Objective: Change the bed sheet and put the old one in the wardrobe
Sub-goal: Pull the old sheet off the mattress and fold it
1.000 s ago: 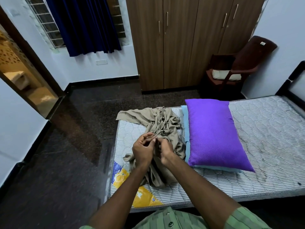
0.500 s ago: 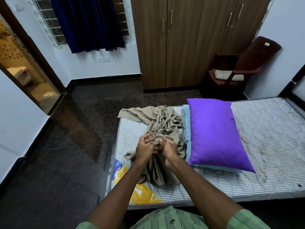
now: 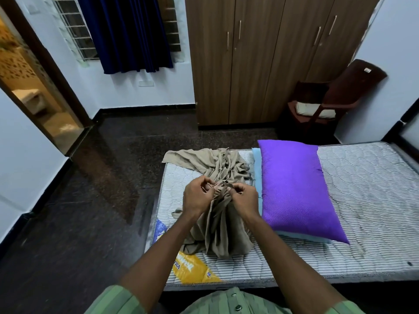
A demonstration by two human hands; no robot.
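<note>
**Old sheet off the mattress, still to be folded and put away**

On the bare mattress [image 3: 353, 200], in the only view, the head camera, the task looks to be roughly midway. The striped ticking is uncovered from end to end, so the old sheet appears to be already stripped off. That brown sheet [image 3: 217, 227] lies bunched in a heap at the end of the mattress nearest the doorway, just beside the purple pillow [image 3: 297, 191], with one loose flap hanging over the far edge toward the floor.

Both hands are raised over the heap, close together but not touching. The left hand [image 3: 196, 196] has its fingers curled and pinches a gathered edge of the sheet; the right hand [image 3: 243, 197] pinches the same bunched edge just beside it, so the cloth hangs in pleats from the two grips down to the mattress. This reads as sorting out an edge or corner, likely in order to fold the sheet.

Beyond the mattress, the wardrobe [image 3: 260, 64] stands against the far wall with all its doors shut, so the sheet is not yet stored. A light blue cloth [image 3: 257, 168] shows under the pillow; whether it is the fresh sheet cannot be told. No new sheet is spread on the mattress, so that step looks undone as well.
</note>
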